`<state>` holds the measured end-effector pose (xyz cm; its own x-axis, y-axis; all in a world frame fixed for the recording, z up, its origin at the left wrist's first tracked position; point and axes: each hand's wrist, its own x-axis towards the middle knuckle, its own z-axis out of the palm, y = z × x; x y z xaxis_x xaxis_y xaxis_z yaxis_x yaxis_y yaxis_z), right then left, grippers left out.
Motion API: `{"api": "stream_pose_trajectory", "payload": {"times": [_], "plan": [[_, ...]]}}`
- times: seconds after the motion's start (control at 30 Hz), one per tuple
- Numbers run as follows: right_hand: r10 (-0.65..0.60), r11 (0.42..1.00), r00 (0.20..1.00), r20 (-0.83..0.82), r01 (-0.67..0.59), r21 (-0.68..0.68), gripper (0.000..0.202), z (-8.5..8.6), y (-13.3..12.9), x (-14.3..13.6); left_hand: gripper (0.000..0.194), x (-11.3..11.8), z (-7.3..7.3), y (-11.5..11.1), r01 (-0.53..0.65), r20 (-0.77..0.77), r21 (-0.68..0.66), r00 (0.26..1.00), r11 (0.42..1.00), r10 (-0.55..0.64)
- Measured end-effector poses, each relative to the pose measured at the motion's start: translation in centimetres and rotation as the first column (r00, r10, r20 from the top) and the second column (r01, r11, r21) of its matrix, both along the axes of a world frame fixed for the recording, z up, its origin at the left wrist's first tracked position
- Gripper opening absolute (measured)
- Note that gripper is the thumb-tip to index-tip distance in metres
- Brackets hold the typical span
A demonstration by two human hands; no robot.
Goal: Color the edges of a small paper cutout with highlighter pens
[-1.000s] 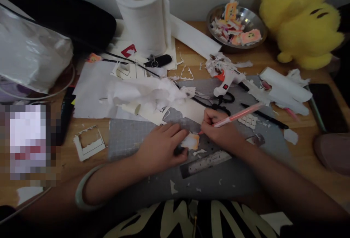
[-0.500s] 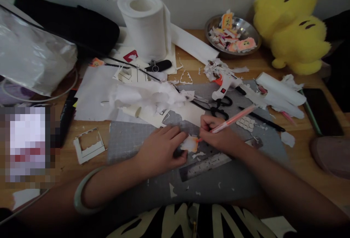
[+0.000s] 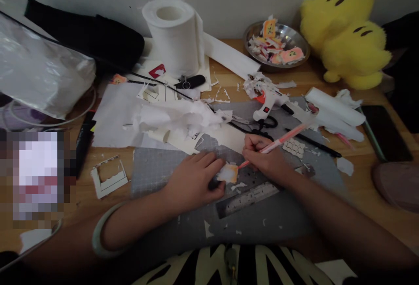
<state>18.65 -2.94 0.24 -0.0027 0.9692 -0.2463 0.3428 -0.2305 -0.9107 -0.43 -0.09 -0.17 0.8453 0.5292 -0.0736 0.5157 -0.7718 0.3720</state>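
My left hand [image 3: 194, 178] is closed at the fingertips on a small white piece of paper [image 3: 228, 173] with an orange-coloured edge, just above the grey cutting mat [image 3: 153, 167]. In my right hand [image 3: 266, 156] is a slim orange marker [image 3: 284, 137], gripped like a pencil, its tip at the paper's upper right corner. Whether tip and paper touch, I cannot tell. Below the paper lies a clear ruler [image 3: 247, 200], with white scraps around it.
Behind my hands are scissors [image 3: 268, 122], a white glue gun [image 3: 266, 109], a black pen [image 3: 314, 143] and crumpled tissue [image 3: 176, 117]. A paper roll [image 3: 173, 40], a metal bowl [image 3: 303, 49] of coloured scraps and yellow plush toys [image 3: 353, 53] stand farther back. A phone [image 3: 386, 132] lies right.
The marker tip and my right hand have shifted slightly right, to the paper's edge. My left hand keeps its hold on the paper. The camera view has tilted a little.
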Motion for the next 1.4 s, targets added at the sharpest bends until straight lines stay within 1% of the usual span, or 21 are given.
{"api": "stream_pose_trajectory", "payload": {"times": [0.07,0.13,0.17,0.27,0.33,0.43,0.47,0.5,0.57,0.63,0.67,0.73,0.8,0.83,0.97,1.0,1.1,1.13,1.27,1.3,1.4], "plan": [[0.068,0.998,0.998,0.012,-0.068,0.012,0.022,0.05,-0.03,-0.09,0.026,-0.02,-0.03,-0.01,-0.003,0.009,0.000,1.000,1.000,0.003],[0.150,0.987,0.986,0.071,-0.153,0.040,0.023,-0.04,-0.06,-0.21,0.026,-0.04,-0.08,-0.03,-0.002,0.013,-0.001,1.000,1.000,0.002],[0.157,0.985,0.982,0.106,-0.164,0.054,0.023,-0.11,-0.08,-0.25,0.026,-0.04,-0.10,-0.04,-0.001,0.012,-0.002,1.000,1.000,0.001],[0.061,0.993,0.986,0.158,-0.076,0.091,0.022,-0.36,-0.12,-0.25,0.026,-0.03,-0.13,-0.05,0.002,-0.001,-0.007,1.000,1.000,-0.002],[0.050,0.993,0.990,0.132,-0.063,0.098,0.022,-0.47,-0.16,-0.16,0.026,0.00,-0.13,-0.03,0.001,-0.006,-0.004,1.000,1.000,-0.001],[0.190,0.975,0.976,0.102,-0.200,0.098,0.023,-0.47,-0.21,-0.10,0.026,0.02,-0.12,0.04,0.002,-0.009,-0.002,1.000,1.000,-0.002],[0.222,0.967,0.968,0.114,-0.233,0.100,0.023,-0.43,-0.22,-0.12,0.026,0.02,-0.12,0.06,0.003,-0.010,-0.003,1.000,1.000,-0.003],[0.225,0.966,0.965,0.132,-0.238,0.101,0.023,-0.39,-0.22,-0.15,0.026,0.02,-0.13,0.08,0.003,-0.011,-0.004,1.000,1.000,-0.003],[0.163,0.980,0.974,0.154,-0.179,0.092,0.023,-0.29,-0.18,-0.19,0.026,0.01,-0.15,0.10,0.004,-0.011,-0.003,1.000,1.000,-0.004],[0.092,0.993,0.989,0.117,-0.100,0.066,0.023,-0.22,-0.10,-0.14,0.026,-0.01,-0.17,0.08,0.002,-0.010,0.003,1.000,1.000,-0.002],[0.083,0.995,0.993,0.086,-0.087,0.048,0.023,-0.20,-0.07,-0.10,0.026,-0.03,-0.17,0.06,0.003,-0.010,0.005,1.000,1.000,-0.003],[0.127,0.991,0.991,0.040,-0.128,0.035,0.023,-0.20,-0.05,-0.01,0.026,-0.06,-0.18,0.03,0.004,-0.013,0.005,1.000,1.000,-0.004],[0.187,0.981,0.981,0.056,-0.190,0.049,0.024,-0.25,-0.09,-0.01,0.027,-0.09,-0.16,0.01,0.004,-0.013,0.003,1.000,1.000,-0.004],[0.189,0.979,0.979,0.080,-0.194,0.061,0.024,-0.29,-0.12,-0.04,0.027,-0.10,-0.16,0.01,0.004,-0.014,0.002,1.000,1.000,-0.004],[0.043,0.996,0.992,0.122,-0.052,0.074,0.022,-0.42,-0.20,-0.21,0.026,-0.08,-0.15,0.01,0.008,-0.020,0.007,1.000,1.000,-0.008],[0.041,0.996,0.993,0.114,-0.049,0.070,0.022,-0.43,-0.20,-0.24,0.026,-0.08,-0.17,0.01,0.007,-0.019,0.009,1.000,1.000,-0.007],[0.139,0.987,0.986,0.095,-0.145,0.066,0.023,-0.41,-0.16,-0.27,0.025,-0.04,-0.24,0.00,0.004,-0.011,0.010,1.000,1.000,-0.004],[0.145,0.986,0.984,0.100,-0.152,0.068,0.023,-0.41,-0.15,-0.27,0.025,-0.03,-0.26,0.00,0.004,-0.009,0.008,1.000,1.000,-0.004],[0.031,0.998,0.994,0.101,-0.037,0.058,0.022,-0.39,-0.10,-0.23,0.026,-0.01,-0.29,0.02,0.005,-0.007,0.004,1.000,1.000,-0.005],[0.026,0.998,0.996,0.084,-0.031,0.051,0.022,-0.38,-0.10,-0.21,0.026,-0.02,-0.29,0.03,0.006,-0.005,0.005,1.000,1.000,-0.006],[0.109,0.992,0.991,0.074,-0.113,0.050,0.023,-0.36,-0.12,-0.20,0.025,-0.05,-0.25,0.05,0.005,-0.007,0.004,1.000,1.000,-0.005]]}}
